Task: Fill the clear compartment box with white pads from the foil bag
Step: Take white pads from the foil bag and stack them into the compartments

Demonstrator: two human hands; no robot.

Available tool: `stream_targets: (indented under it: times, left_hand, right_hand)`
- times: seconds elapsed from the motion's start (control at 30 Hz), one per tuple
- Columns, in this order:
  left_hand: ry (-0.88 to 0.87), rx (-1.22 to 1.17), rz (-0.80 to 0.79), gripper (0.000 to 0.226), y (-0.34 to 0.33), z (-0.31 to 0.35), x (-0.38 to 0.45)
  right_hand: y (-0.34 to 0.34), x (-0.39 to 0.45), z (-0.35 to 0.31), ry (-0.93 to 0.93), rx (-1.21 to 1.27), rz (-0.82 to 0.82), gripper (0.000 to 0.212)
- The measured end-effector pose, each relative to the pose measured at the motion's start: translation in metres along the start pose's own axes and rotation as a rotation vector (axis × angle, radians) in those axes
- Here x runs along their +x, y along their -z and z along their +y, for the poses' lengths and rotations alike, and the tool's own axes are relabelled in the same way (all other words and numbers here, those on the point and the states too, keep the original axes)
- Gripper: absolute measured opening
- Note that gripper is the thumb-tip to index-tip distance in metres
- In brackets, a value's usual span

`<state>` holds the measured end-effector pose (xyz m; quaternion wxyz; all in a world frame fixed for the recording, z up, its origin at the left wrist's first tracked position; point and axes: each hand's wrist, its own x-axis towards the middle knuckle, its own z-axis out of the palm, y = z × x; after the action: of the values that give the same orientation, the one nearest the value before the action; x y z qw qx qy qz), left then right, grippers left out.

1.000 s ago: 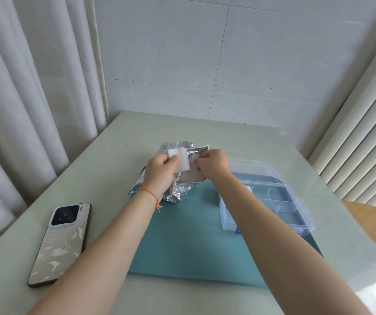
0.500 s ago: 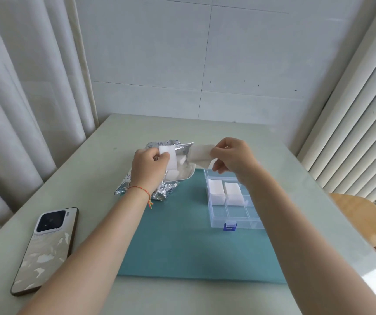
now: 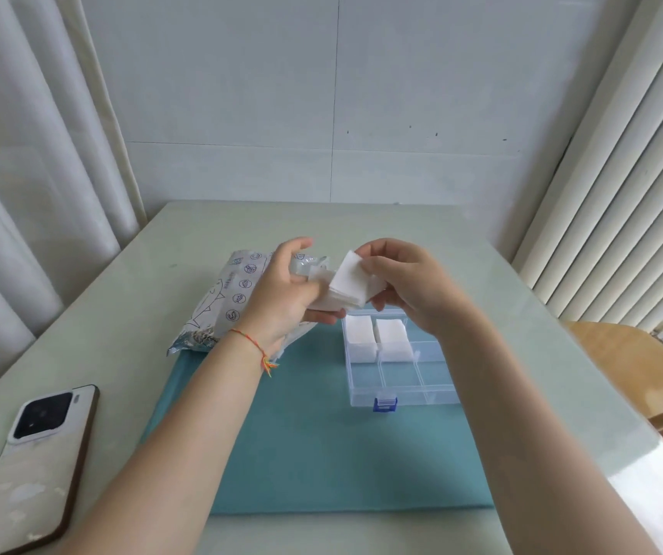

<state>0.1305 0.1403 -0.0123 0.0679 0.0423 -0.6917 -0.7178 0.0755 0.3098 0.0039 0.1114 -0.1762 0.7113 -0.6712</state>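
While 0.5 s ago pads sat at bag mouth, right hand (image 3: 409, 282) now pinches pad stack (image 3: 347, 284) clear of foil bag (image 3: 221, 298); left hand (image 3: 285, 294) grips bag. Compartment box (image 3: 397, 378) below: two cells filled, third next.

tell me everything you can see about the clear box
The box is clear plastic, rectangular, with thin dividers that split it into compartments and a blue latch on its near edge. It lies flat and open on the teal mat, right of the foil bag. Two far compartments hold white pads; the near ones look empty. The right arm crosses above its right side. No hand touches it.
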Motion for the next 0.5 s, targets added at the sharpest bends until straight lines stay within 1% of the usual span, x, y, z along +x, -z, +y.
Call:
stream_targets:
  times: [0.07, 0.13, 0.23, 0.33, 0.4, 0.5]
  left_hand:
    - [-0.009, 0.035, -0.030, 0.049, -0.0039, -0.0007, 0.0023]
    - [-0.001, 0.062, -0.020, 0.038, -0.0054, 0.0010, 0.0049]
    - [0.058, 0.060, -0.007, 0.021, -0.0069, 0.0047, 0.0061]
    - [0.059, 0.063, -0.021, 0.027, -0.0071, 0.0035, 0.0059]
    - [0.022, 0.054, 0.003, 0.019, -0.0060, 0.0011, 0.0068]
    - [0.022, -0.066, 0.038, 0.009, -0.0019, 0.0023, 0.0087]
  right_hand:
    - [-0.0012, 0.0010, 0.0019, 0.011, 0.005, 0.005, 0.013]
    - [-0.0022, 0.0031, 0.0035, 0.020, 0.023, 0.014, 0.013]
    - [-0.0021, 0.0062, 0.0067, 0.027, 0.043, 0.033, 0.012]
    - [-0.0040, 0.0066, 0.0079, 0.030, 0.051, 0.051, 0.009]
    - [-0.0046, 0.0063, 0.0070, 0.021, 0.105, 0.057, 0.012]
    - [-0.0012, 0.0040, 0.0040, -0.025, 0.211, -0.002, 0.023]
